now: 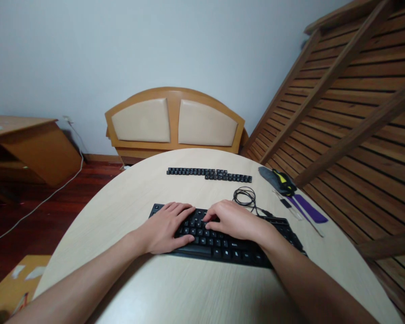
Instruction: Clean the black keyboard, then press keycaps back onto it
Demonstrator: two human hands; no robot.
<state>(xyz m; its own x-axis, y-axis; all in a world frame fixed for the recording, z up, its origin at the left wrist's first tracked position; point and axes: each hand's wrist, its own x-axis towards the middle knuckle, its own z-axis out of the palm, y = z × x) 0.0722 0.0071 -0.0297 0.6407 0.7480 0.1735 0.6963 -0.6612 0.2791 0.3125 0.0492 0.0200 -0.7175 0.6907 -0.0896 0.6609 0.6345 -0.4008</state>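
A black keyboard (pixel 202 252) lies across the table in front of me. My left hand (pixel 168 225) rests on its left part, fingers spread and thumb stretched over the lower keys. Over the middle of the keyboard, my right hand (pixel 231 220) is closed in a pinch, thumb and index finger on a small black keycap (pixel 203 222) at the upper key rows. Part of the keys is hidden under both hands. Beyond the keyboard, loose black keycaps (pixel 189 171) stand lined up in rows.
The round pale table (pixel 131 189) carries a coiled black cable (pixel 245 196) behind the keyboard. At the right lie a yellow-and-black tool (pixel 284 182), a grey cloth-like item (pixel 269 177), a purple strip (pixel 311 209) and a thin metal rod (pixel 312 223). Wooden slats (pixel 354 112) lean close by on the right.
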